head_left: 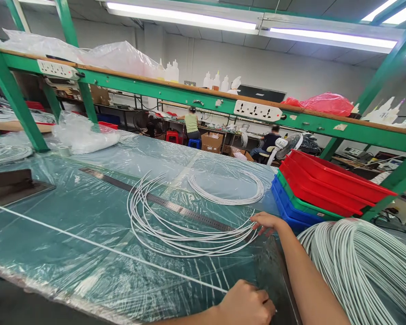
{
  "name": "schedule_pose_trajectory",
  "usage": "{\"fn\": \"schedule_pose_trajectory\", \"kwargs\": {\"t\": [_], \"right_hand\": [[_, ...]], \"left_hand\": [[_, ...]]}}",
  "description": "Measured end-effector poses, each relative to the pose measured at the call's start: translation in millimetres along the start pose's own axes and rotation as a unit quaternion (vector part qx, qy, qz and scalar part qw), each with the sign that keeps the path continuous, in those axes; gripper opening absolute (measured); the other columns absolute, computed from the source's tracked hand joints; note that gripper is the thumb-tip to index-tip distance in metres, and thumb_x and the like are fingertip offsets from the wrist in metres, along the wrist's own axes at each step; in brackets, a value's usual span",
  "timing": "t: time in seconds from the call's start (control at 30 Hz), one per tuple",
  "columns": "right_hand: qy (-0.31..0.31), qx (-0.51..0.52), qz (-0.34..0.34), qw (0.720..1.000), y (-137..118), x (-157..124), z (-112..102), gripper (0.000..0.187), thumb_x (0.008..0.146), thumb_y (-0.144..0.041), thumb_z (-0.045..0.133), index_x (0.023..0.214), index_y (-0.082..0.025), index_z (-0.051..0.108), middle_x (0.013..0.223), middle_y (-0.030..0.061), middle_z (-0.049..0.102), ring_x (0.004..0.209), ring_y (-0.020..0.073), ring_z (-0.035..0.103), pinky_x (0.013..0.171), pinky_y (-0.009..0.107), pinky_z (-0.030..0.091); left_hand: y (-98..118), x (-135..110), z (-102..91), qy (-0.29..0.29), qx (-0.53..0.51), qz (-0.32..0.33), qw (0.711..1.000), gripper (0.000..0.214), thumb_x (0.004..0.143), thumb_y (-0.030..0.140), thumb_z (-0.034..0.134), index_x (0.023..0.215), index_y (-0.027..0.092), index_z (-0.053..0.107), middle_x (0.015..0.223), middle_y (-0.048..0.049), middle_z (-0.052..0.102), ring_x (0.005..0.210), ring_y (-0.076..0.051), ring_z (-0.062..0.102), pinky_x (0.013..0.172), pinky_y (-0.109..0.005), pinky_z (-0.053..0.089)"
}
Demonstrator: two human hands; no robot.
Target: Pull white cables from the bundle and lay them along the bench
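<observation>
i see a green metal frame point(203, 101) with a wooden shelf over a bench wrapped in clear plastic point(88, 216). two white power strips point(257, 110) sit on the frame's beam. long ceiling lights point(182, 16) glow above a pale wall point(291, 72). stacked red, green and blue trays point(321, 189) stand at the right; two people sit at far benches.

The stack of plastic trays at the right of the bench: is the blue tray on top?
No: the red plastic trays lie on top, a green tray under them, and the blue tray at the bottom.
</observation>
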State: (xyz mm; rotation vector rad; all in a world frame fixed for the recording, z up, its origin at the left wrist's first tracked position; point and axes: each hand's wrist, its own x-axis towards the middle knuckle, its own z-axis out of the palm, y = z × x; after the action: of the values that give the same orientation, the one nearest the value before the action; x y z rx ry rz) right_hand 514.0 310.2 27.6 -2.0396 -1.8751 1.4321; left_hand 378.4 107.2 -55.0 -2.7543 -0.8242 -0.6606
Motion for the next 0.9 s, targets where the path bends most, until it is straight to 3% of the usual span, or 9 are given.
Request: {"fn": "schedule_pose_trajectory", "kwargs": {"t": [0.37, 0.67, 0.77, 0.9], "right_hand": [[0.004, -0.015, 0.008, 1.0, -2, -2, 2, 0.024, 0.102, -0.031, 0.045, 0.116, -0.014, 0.052, 0.102, 0.0096, 0.067, 0.074, 0.0212, 0.068, 0.075, 0.037, 0.053], [0.004, 0.006, -0.015, 1.0, 3, 0, 2, 0.021, 0.098, -0.035, 0.052, 0.108, -0.016, 0.054, 0.098, 0.0077, 0.067, 0.07, 0.0205, 0.067, 0.071, 0.034, 0.052], [-0.018, 0.038, -0.052, 0.998, 4, 0, 4, 0.021, 0.098, -0.036, 0.051, 0.106, -0.017, 0.054, 0.096, 0.0064, 0.067, 0.07, 0.019, 0.065, 0.066, 0.03, 0.05], [-0.109, 0.08, -0.129, 0.982, 0, -5, 10, 0.035, 0.093, -0.049, 0.057, 0.093, -0.015, 0.058, 0.083, 0.0054, 0.066, 0.069, 0.0192, 0.064, 0.059, 0.025, 0.048]], "left_hand": [[-1, 0, 5.9, -0.01, 0.015, 0.015, 1.0, 0.022, 0.092, 0.03, 0.057, 0.075, 0.016, 0.053, 0.064, 0.0023, 0.056, 0.051, -0.011, 0.052, 0.038, -0.029, 0.021], [-5, 0, 4.9, -0.039, -0.015, 0.01, 0.999, 0.021, 0.09, 0.034, 0.06, 0.077, 0.018, 0.058, 0.066, 0.0022, 0.061, 0.052, -0.011, 0.054, 0.037, -0.029, 0.018], [-16, 0, -12.2, -0.03, -0.064, -0.041, 0.997, 0.022, 0.09, 0.037, 0.058, 0.077, 0.02, 0.058, 0.07, 0.0037, 0.063, 0.056, -0.011, 0.057, 0.041, -0.029, 0.022], [-53, 10, -42.1, 0.043, -0.135, -0.194, 0.971, 0.011, 0.092, 0.025, 0.049, 0.085, 0.02, 0.056, 0.078, 0.0023, 0.064, 0.07, -0.013, 0.061, 0.058, -0.024, 0.036]]}}
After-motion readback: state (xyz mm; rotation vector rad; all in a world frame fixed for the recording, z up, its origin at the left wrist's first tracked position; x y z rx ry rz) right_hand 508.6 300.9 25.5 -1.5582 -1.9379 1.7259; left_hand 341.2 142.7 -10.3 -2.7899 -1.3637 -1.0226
